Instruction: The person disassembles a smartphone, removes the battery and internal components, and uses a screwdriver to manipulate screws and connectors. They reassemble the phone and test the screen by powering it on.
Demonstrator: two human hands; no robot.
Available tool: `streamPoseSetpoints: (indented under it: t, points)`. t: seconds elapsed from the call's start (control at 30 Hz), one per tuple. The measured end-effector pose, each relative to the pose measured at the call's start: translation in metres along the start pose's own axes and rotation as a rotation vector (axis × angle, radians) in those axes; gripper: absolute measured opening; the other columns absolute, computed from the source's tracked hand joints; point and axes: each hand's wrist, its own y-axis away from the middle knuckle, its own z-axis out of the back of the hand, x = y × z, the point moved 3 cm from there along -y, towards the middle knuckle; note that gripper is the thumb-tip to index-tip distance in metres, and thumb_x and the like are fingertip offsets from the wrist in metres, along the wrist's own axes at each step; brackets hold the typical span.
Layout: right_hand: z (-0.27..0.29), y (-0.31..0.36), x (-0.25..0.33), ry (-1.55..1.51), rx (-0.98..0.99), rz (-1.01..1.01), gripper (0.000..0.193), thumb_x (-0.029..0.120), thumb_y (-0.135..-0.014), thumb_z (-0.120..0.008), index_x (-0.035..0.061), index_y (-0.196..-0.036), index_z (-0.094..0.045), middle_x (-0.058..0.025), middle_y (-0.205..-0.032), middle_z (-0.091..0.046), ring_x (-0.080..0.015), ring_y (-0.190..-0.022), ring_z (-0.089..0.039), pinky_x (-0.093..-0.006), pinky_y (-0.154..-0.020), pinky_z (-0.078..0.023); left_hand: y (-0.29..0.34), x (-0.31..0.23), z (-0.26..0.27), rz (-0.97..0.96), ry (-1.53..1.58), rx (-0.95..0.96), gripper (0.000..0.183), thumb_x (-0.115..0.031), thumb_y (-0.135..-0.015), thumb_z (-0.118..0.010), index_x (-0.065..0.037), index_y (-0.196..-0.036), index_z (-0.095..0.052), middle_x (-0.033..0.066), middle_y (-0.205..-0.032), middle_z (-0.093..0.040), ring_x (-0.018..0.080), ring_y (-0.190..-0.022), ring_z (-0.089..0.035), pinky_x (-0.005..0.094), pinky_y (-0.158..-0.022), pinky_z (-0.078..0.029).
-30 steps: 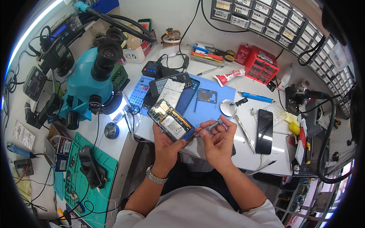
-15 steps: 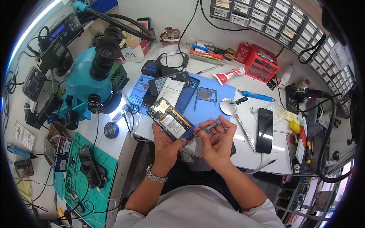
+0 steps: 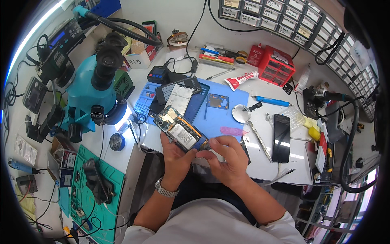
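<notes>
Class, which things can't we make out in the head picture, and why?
In the head view:
Underside of the opened dark rectangular phone: faces away, toward the bare left hand.
Phone's right end: partly covered by bare right hand.
Top of grey multi-drawer cabinet: cut off by upper edge.

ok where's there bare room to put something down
Bare blue mat between the phone frame and the pink patch; white table right of the black phone, below the bubble wrap. Crowded: the mat's left half, with stacked phone parts behind the opened phone.
</notes>
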Motion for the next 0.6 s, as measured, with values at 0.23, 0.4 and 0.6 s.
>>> streamPoseSetpoints:
  t: [0.23,0.4,0.6]
  points:
    - [-0.002,0.011,-0.006,-0.075,-0.028,-0.072,0.059,-0.011,-0.082,-0.086,0.0087,-0.133,-0.065,-0.0176,-0.111,-0.076,-0.029,-0.092,-0.078,-0.0344,-0.076,-0.062,0.003,-0.007,-0.003,0.047,-0.073,-0.031,0.108,0.023,-0.084,-0.063,-0.011,-0.17,-0.006,0.0199,-0.145,-0.057,0.027,-0.13,-0.067,0.0394,-0.106,-0.061]
    - [-0.01,0.013,-0.008,-0.25,0.008,-0.196,0.057,-0.009,-0.09,-0.077,0.0101,-0.142,-0.062,-0.02,-0.117,-0.073,-0.0353,-0.1,-0.079,-0.0402,-0.08,-0.063,0.004,-0.008,-0.003,0.039,-0.117,-0.036,0.107,0.024,-0.084,-0.062,-0.01,-0.17,-0.008,0.0191,-0.146,-0.056,0.0267,-0.131,-0.066,0.0392,-0.105,-0.061]
    - [0.0,-0.001,0.004,-0.019,0.055,-0.113,0.058,-0.018,-0.086,-0.078,0.008,-0.136,-0.063,-0.0167,-0.111,-0.074,-0.0319,-0.092,-0.081,-0.0346,-0.08,-0.066,0.003,-0.006,-0.005,0.038,-0.048,-0.034,0.107,0.025,-0.083,-0.063,-0.01,-0.17,-0.011,0.0176,-0.146,-0.056,0.0267,-0.131,-0.067,0.0397,-0.107,-0.06]
